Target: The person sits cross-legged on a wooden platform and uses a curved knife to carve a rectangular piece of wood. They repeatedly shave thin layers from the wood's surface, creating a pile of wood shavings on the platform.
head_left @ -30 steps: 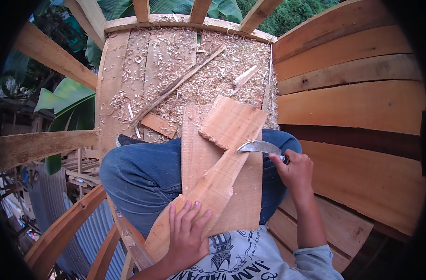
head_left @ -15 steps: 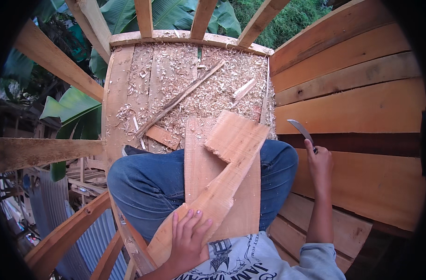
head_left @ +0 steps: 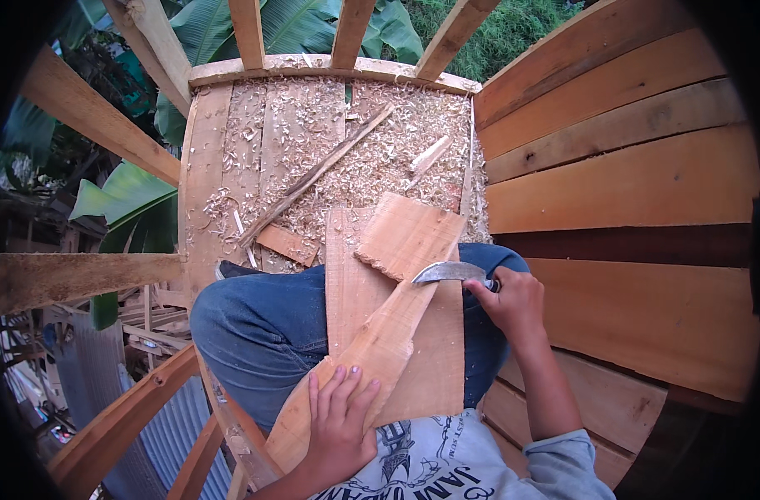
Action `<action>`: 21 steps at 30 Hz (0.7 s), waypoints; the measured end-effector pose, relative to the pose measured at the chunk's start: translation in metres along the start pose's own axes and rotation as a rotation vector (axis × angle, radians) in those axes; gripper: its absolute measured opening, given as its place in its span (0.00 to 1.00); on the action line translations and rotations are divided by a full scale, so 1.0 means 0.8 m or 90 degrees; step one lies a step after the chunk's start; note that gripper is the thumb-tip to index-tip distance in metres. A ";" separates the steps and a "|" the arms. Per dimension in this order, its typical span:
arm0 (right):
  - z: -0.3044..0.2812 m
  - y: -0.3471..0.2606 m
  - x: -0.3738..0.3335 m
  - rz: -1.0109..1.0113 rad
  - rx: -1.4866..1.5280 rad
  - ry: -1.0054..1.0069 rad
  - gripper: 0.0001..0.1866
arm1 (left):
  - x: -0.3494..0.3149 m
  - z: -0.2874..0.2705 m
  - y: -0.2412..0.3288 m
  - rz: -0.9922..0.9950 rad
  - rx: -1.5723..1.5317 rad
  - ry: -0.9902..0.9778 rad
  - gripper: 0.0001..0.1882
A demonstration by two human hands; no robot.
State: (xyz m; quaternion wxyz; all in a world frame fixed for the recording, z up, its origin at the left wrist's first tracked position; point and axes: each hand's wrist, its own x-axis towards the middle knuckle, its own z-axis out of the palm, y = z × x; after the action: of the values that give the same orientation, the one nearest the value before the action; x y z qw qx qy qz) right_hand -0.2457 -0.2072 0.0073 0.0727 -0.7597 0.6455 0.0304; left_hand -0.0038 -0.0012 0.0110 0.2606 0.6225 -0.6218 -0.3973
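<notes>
A partly cut wooden board (head_left: 371,337) with a narrowed neck and a squarish far end lies slantwise over a wider flat plank (head_left: 434,367) across my lap. My left hand (head_left: 342,417) lies flat on its near end, fingers stretched out and slightly spread. In my right hand (head_left: 513,302), closed round the handle, is a knife with a curved blade (head_left: 451,272). The blade lies across the board's neck, just below the square end, its tip toward the left. Whether the edge bites into the wood, I cannot tell.
Wood shavings (head_left: 313,142) cover the plank floor ahead, with a long thin stick (head_left: 321,173), a small wood offcut (head_left: 286,243) and a split piece (head_left: 431,155) among them. A plank wall (head_left: 621,183) stands close on the right. Wooden railing bars (head_left: 84,271) rise at the left.
My right hand has swung the knife from out by the wall, left and down onto the board's neck. My left hand stays on the board.
</notes>
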 end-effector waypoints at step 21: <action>0.026 0.005 0.016 -0.073 0.034 0.091 0.36 | 0.001 -0.004 -0.006 -0.002 -0.013 0.028 0.34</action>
State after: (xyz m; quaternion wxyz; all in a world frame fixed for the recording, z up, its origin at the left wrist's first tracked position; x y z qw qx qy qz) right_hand -0.2468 -0.2173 -0.0157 0.0482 -0.7934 0.6051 -0.0456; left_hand 0.0012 -0.0021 0.0086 0.2802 0.6293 -0.6109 -0.3902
